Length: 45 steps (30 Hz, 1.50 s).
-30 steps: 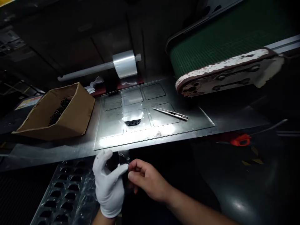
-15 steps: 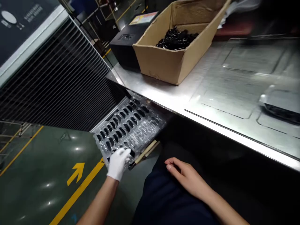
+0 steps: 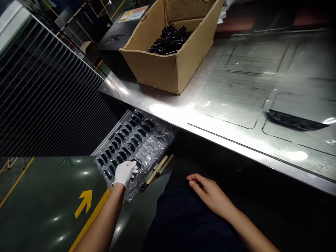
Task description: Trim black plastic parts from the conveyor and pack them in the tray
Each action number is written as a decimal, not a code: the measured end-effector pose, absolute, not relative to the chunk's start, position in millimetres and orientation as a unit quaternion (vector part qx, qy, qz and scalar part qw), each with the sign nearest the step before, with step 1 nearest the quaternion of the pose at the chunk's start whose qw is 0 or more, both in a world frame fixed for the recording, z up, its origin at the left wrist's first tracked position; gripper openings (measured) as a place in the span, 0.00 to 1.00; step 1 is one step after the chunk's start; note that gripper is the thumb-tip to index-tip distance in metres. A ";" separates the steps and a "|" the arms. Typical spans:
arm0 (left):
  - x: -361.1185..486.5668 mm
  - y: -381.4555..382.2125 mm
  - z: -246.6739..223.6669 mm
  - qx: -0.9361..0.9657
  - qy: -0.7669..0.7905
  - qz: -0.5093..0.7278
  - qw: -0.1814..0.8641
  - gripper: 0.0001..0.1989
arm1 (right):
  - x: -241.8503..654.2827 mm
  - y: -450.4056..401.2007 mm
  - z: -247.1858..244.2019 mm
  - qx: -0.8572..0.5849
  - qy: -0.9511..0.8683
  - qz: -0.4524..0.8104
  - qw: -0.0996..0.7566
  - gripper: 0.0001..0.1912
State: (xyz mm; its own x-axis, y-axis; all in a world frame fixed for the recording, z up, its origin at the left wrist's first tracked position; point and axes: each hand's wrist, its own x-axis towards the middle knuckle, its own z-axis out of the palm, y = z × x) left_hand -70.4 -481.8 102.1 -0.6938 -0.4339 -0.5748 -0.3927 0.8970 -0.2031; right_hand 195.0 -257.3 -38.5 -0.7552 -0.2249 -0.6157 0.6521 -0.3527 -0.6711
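My left hand [image 3: 125,173], in a white glove, is over the near end of a tray [image 3: 98,168] below the bench. Its fingers are curled in against a dark, curved part [image 3: 137,163], partly hidden by the glove. Rows of similar black parts [image 3: 123,155] lie in the tray under crinkled clear plastic film [image 3: 147,151]. My right hand [image 3: 210,193] is bare and rests near my lap. Its fingers are loosely bent, with a gap between thumb and forefinger, and it holds nothing.
A metal bench [image 3: 168,108] crosses the view. On it stand a cardboard box [image 3: 154,70] of small black pieces [image 3: 170,40], a black case [image 3: 115,42] and a long black part [image 3: 296,120]. A dark ribbed stack [image 3: 52,94] rises at left. Wooden-looking handles [image 3: 157,169] lie beside the tray.
The view has turned rightward, so the bench, box and tray appear further left. My left hand stays at the tray's near end, its fingers more curled. My right hand has hardly moved.
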 end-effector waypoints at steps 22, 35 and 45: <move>-57.3 -475.5 130.4 0.036 0.891 -0.283 0.352 0.17 | 228.2 -253.2 -72.1 0.251 0.486 -0.795 0.263 0.22; -61.6 -489.5 136.6 0.039 0.919 -0.243 0.308 0.15 | 223.7 -253.7 -68.9 0.257 0.496 -0.783 0.276 0.21; -58.8 -484.4 140.5 0.061 0.916 -0.238 0.318 0.12 | 225.6 -256.5 -73.4 0.257 0.492 -0.790 0.260 0.21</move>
